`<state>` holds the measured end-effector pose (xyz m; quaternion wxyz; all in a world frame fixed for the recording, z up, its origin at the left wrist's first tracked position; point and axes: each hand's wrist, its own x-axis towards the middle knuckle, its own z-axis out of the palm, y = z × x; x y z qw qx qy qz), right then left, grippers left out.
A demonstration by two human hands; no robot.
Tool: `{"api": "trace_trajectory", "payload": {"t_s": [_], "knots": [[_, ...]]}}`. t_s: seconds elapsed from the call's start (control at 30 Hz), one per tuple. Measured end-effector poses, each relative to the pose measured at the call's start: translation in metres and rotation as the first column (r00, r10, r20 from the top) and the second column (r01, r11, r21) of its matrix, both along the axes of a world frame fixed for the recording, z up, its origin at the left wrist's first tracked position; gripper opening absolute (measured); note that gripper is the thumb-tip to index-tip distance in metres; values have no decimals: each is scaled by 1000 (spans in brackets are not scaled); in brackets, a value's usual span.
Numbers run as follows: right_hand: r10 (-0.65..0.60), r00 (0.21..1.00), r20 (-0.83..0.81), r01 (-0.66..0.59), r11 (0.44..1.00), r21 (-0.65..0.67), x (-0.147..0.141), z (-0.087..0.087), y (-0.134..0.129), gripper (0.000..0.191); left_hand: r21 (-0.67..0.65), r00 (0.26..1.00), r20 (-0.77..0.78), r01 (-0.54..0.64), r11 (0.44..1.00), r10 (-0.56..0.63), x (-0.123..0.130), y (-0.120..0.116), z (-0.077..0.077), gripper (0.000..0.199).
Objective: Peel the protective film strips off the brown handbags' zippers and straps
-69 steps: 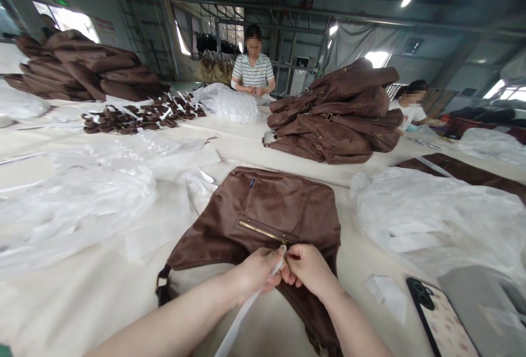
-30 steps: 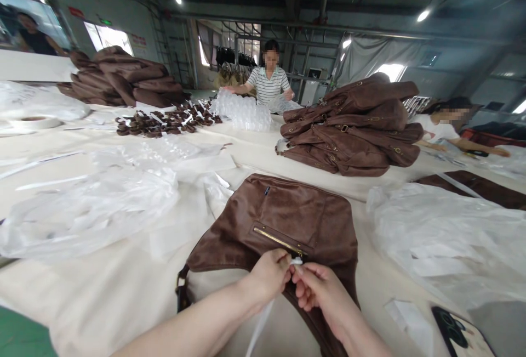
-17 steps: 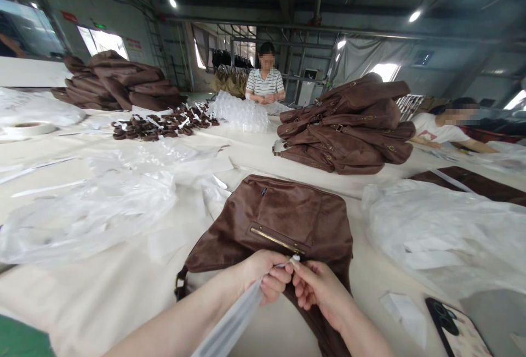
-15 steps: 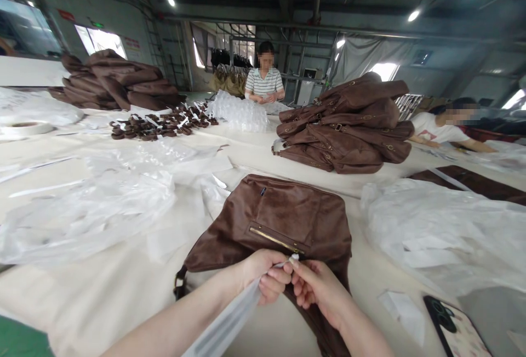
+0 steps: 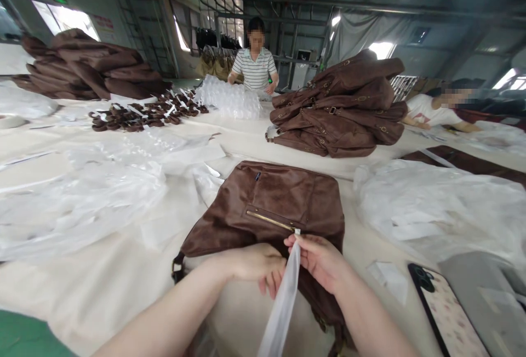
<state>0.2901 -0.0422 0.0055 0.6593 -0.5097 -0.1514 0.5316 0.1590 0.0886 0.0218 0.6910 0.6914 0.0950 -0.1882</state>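
Note:
A brown leather-look bag (image 5: pixel 283 190) lies on the table in front of me, its brass zipper (image 5: pixel 271 220) facing up. A long white strip (image 5: pixel 283 302), thin and paper- or tissue-like, runs from the zipper's right end down toward me. My right hand (image 5: pixel 318 258) pinches this strip near its top, close to the zipper pull. Beside it, my left hand (image 5: pixel 263 269) hangs at the bag's lower edge with its fingers loosely bent and apart, partly behind the strip. The bag's strap (image 5: pixel 324 307) passes under my right forearm.
Brown bags are piled at the back right (image 5: pixel 341 110) and back left (image 5: pixel 90 66). Bundled brown straps (image 5: pixel 143 110) lie between. Plastic wrapping (image 5: pixel 435 209) and a phone (image 5: pixel 444 307) are on the right, more plastic (image 5: pixel 82 198) on the left. A co-worker (image 5: pixel 255 66) stands opposite.
My left hand has let go of the white strip and drawn slightly away. My right hand now pinches it near the zipper pull, and the strip hangs more steeply. The whole view has shifted slightly.

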Motion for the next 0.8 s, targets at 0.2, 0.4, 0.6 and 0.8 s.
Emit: {"api": "trace_trajectory", "payload": {"t_s": [0.2,0.4,0.6,0.8], "knots": [[-48,995,91,54,996,-68,0,-8,5,31,-129,859,169,-467,875,484,-3,42,11,27],[144,685,714,6,979,-204,-9,13,-7,37,40,538,564,-776,629,627,4,15,6,24],[149,256,955,309,924,-227,6,54,-43,32,648,698,689,-474,596,-194,-12,-42,8,54],[152,301,941,352,900,-258,19,52,-42,30,842,845,440,-271,467,-303,23,-22,-47,64]]}}
